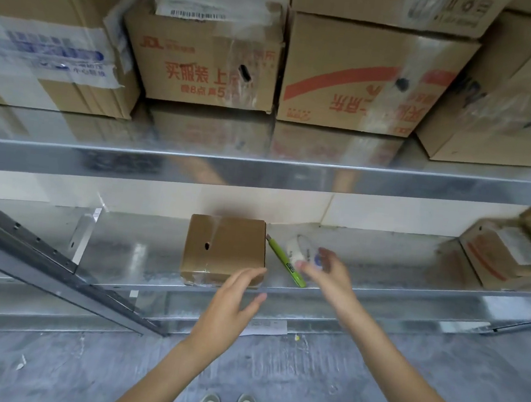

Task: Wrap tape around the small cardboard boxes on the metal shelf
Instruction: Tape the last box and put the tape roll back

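Both hands, left (231,301) and right (325,273), reach forward, fingers loosely spread.

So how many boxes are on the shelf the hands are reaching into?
2: a small cardboard box in the middle, by the left hand, and a printed box at the far right, partly cut off. More may be hidden.

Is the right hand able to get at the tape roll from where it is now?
Probably yes. The right hand is open just in front of the tape roll, with nothing between them; the green knife lies to the left, out of the way.
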`<state>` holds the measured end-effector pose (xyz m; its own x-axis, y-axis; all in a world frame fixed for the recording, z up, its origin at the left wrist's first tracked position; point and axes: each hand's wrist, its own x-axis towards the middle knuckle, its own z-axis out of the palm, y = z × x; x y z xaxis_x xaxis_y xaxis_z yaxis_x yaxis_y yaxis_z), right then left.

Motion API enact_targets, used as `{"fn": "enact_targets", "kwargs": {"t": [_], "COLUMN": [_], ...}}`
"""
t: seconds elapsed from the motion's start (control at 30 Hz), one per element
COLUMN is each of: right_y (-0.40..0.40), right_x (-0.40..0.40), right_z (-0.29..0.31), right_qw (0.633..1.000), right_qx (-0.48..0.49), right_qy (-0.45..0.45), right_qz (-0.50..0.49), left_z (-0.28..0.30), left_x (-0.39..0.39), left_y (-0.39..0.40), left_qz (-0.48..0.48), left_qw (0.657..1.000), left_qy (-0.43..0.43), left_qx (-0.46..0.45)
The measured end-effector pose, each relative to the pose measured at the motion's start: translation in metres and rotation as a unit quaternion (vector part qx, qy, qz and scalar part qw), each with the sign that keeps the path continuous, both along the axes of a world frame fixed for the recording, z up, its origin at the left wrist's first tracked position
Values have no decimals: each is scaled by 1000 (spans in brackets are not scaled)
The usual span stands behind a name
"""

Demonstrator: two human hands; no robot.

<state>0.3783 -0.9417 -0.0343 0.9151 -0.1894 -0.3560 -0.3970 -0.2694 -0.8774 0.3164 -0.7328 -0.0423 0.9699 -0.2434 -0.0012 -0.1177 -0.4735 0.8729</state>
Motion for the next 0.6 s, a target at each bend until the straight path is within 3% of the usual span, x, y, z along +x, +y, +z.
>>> {"fn": "enact_targets", "kwargs": {"t": [0.13, 0.27, 0.4, 0.5, 0.6], "right_y": [39, 59, 56, 49, 50], "right_x": [-58, -76, -73, -67, -65], "right_z": [25, 34, 39, 42, 43], "right_qw": [985, 980, 996, 973, 943], "right_qx": [149, 157, 60, -19, -74], "right_qy": [80, 110, -51, -176, -238], "right_qz": [35, 52, 51, 146, 219], "left_z": [15, 22, 28, 32, 35], "left_x": [-7, -16, -22, -27, -31], "left_y": [-14, -13, 2, 10, 14], "left_qz": [-20, 15, 11, 9, 14], "left_qw": [997, 992, 984, 983, 984], "left_qy": [39, 57, 110, 124, 126], "left_qx": [-64, -111, -141, -138, -129]}}
